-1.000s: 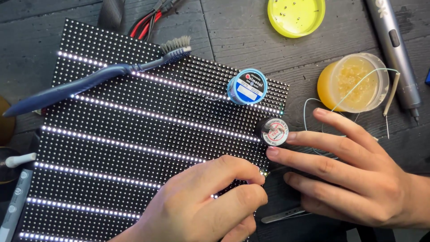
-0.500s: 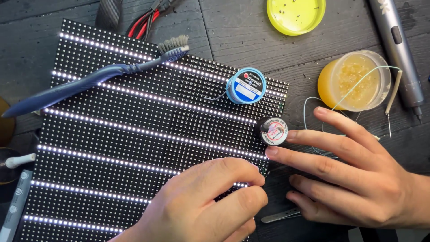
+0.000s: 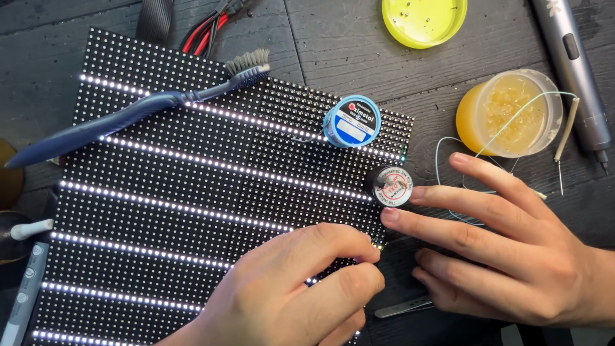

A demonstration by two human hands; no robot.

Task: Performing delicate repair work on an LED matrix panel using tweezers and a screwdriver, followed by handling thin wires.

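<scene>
Pinching something too small to make out, the left hand [image 3: 291,291] presses thumb to forefinger at the lower right edge of the lit LED panel [image 3: 192,192] on the dark bench [image 3: 346,45]. Just off that edge the right hand [image 3: 506,250] lies flat, fingers spread — its fingertips touching a small black spool [image 3: 391,186]. A blue solder spool [image 3: 351,122] and a blue toothbrush [image 3: 141,112] rest on the panel. Beyond its right edge stand an amber flux jar [image 3: 509,114], a yellow lid [image 3: 423,20] and a grey soldering pen [image 3: 573,64] — tweezers [image 3: 403,307] lie partly hidden under the right hand.
</scene>
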